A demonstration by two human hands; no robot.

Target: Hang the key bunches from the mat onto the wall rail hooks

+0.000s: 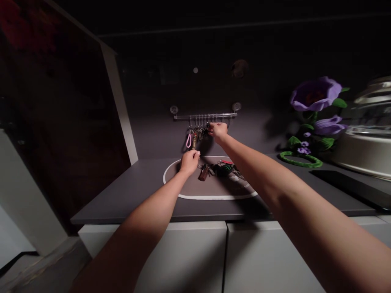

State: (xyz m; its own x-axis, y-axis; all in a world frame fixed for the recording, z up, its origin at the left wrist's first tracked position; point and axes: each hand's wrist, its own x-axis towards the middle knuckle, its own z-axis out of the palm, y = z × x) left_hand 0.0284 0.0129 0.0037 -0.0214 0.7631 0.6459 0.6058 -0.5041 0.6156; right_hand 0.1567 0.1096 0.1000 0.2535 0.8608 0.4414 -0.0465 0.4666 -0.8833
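A clear hook rail [204, 116] is fixed to the dark wall by two round suction cups. Several keys hang from its left hooks, with a pink loop strap [189, 141] and a tag with lettering [194, 140]. My right hand [218, 131] is at the hooks right of these keys, fingers pinched on something small and dark that I cannot make out. Lower down, my left hand [190, 162] is closed just below the lettered tag; what its fingertips hold is too small to tell. On the white-rimmed mat [195, 191] lie a brown key fob [203, 173] and more keys [224, 169].
Purple artificial flowers [316, 94] with a green ring base stand on the counter [131, 195] at the right. Beside them are a large pale domed appliance [363, 150] and a flat black object [351, 189]. White cabinet doors [189, 252] are below the counter edge.
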